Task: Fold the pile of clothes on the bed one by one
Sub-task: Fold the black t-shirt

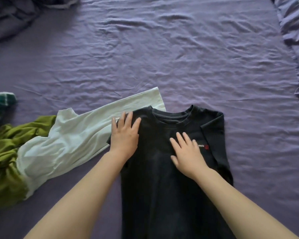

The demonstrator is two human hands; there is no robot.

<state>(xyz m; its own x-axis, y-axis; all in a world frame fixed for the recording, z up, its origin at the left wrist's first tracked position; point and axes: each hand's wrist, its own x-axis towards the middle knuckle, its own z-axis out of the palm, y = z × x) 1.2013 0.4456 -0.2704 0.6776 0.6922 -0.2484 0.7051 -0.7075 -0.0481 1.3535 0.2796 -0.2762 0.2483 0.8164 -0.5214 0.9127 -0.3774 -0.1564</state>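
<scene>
Purple and creased, the bed sheet [188,54] spreads across nearly everything we see. On it, in the near middle, lies our black T-shirt [162,187], collar toward the far side, its right sleeve folded in over the body beside a small red and white logo [204,146]. Left of it a white garment [67,140] stretches out, its far end tucked under the shirt's left shoulder, and an olive green garment [5,152] is bunched at the near left. A dark heap [9,16] sits in the far left corner. Our left hand [124,135] presses flat on the left shoulder, grip open, fingers straight. Our right hand [186,152] lies flat on the chest, fingers spread, holding nothing.
</scene>
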